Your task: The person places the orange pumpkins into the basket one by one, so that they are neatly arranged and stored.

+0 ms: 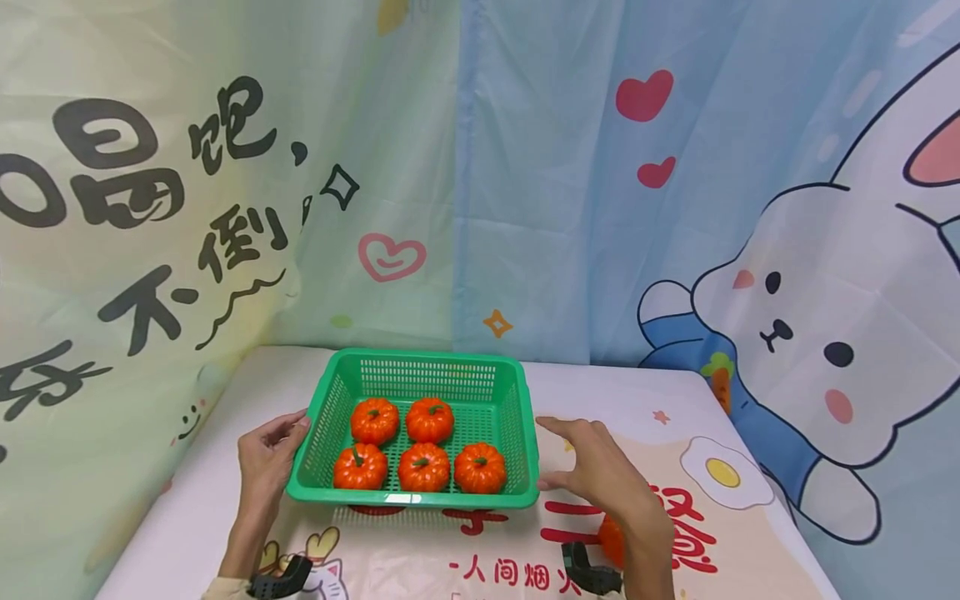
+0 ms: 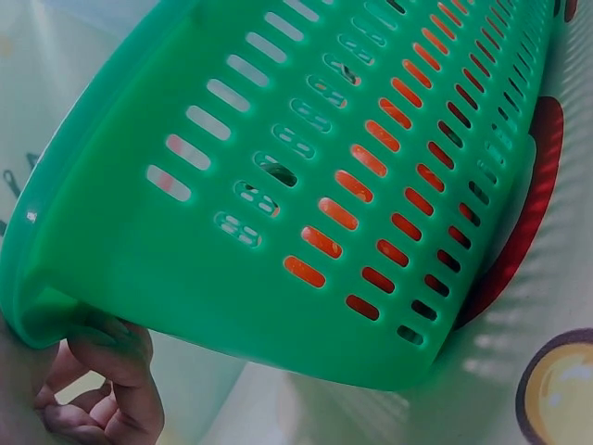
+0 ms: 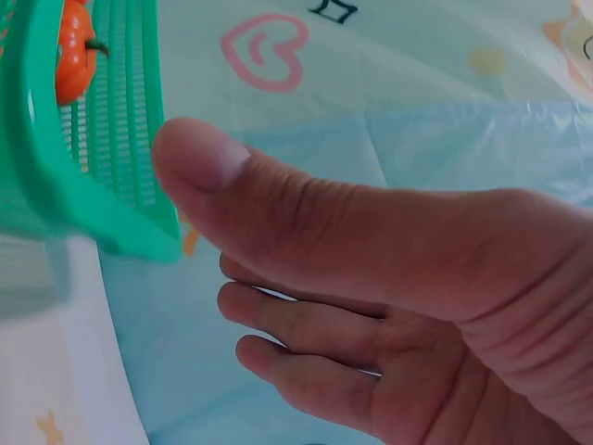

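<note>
A green plastic basket (image 1: pixel 420 500) with slotted walls holds several small orange pumpkins (image 1: pixel 424 467) with green stems. My left hand (image 1: pixel 264 458) grips the basket's left rim; in the left wrist view its curled fingers (image 2: pixel 120 362) come up under the rim's edge. At the basket's right side, my right hand (image 1: pixel 600 462) has its thumb and fingers spread apart, fingertips close by the rim. The right wrist view shows the thumb (image 3: pixel 278 218) extended beside the basket's corner, with nothing in the hand. Another orange pumpkin (image 1: pixel 611 540) lies on the table, partly hidden behind the right forearm.
The table is covered by a printed cloth (image 1: pixel 517 537) with red lettering, a fried egg and cartoon figures. Behind and at both sides hang printed curtains (image 1: pixel 525 183), the back one right at the table's far edge. Each wrist wears a black strap (image 1: pixel 281 579).
</note>
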A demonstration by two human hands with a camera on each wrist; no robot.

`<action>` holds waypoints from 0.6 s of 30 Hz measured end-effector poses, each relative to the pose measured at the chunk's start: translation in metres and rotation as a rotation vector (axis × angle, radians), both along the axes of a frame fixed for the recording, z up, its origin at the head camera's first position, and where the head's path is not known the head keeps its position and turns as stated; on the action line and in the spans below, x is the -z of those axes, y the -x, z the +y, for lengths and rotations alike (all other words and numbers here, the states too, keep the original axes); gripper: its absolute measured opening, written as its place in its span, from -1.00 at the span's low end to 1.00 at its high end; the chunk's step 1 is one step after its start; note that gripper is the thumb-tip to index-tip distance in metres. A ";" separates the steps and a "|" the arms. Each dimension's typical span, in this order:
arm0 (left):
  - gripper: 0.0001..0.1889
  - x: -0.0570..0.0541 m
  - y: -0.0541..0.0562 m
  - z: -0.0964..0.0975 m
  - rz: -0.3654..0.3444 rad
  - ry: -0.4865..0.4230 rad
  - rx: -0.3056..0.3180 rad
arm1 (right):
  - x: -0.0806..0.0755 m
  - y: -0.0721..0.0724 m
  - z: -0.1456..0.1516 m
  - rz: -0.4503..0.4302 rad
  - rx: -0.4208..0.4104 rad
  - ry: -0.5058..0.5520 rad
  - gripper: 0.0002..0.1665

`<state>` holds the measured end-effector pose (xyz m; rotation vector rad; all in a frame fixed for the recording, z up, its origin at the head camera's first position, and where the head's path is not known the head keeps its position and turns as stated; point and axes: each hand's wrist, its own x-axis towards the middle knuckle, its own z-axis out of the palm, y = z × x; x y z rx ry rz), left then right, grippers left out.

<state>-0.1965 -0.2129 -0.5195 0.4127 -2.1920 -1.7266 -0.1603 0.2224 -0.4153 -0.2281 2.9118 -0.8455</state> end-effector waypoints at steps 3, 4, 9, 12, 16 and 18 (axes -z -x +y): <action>-0.65 -0.001 -0.002 0.001 0.006 0.007 -0.004 | 0.001 -0.002 0.008 -0.028 0.037 -0.012 -0.01; -0.66 -0.001 -0.002 0.001 0.010 0.010 -0.004 | 0.002 -0.003 0.010 -0.037 0.050 -0.018 -0.02; -0.67 -0.003 -0.004 0.003 0.020 0.015 -0.008 | 0.005 -0.007 0.020 -0.065 0.090 -0.025 0.00; -0.68 -0.003 -0.005 0.003 0.021 0.013 -0.012 | 0.010 -0.010 0.027 -0.058 0.091 -0.030 0.00; -0.67 -0.004 -0.005 0.004 0.025 0.014 -0.011 | 0.017 -0.014 0.037 -0.073 0.121 -0.039 0.00; -0.67 -0.004 -0.005 0.004 0.024 0.014 -0.013 | 0.020 -0.015 0.042 -0.099 0.146 -0.038 0.03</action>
